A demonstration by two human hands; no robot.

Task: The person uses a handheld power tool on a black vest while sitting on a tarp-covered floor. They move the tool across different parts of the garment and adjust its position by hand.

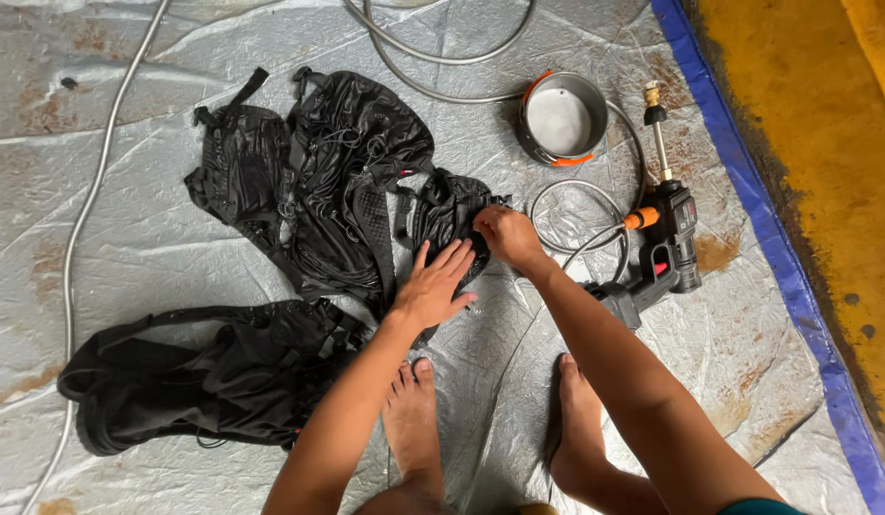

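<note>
A wet, rust-stained grey tarp point(156, 238) with a blue edge is being used as the ground cover, with yellow floor beyond it, a hose point(80, 229), a metal pot point(564, 119) and a spray gun point(664, 243) lying near. A black strapped pack point(338, 181) is being spread out at the tarp's centre, limp, above a second black bag point(214, 377). Its small end pouch point(442, 215) is being pressed by the flat, open left hand point(433, 286) and pinched at the edge by the right hand point(507, 236).

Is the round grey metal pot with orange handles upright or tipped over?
Upright: the round grey metal pot shows its open mouth facing up.
</note>
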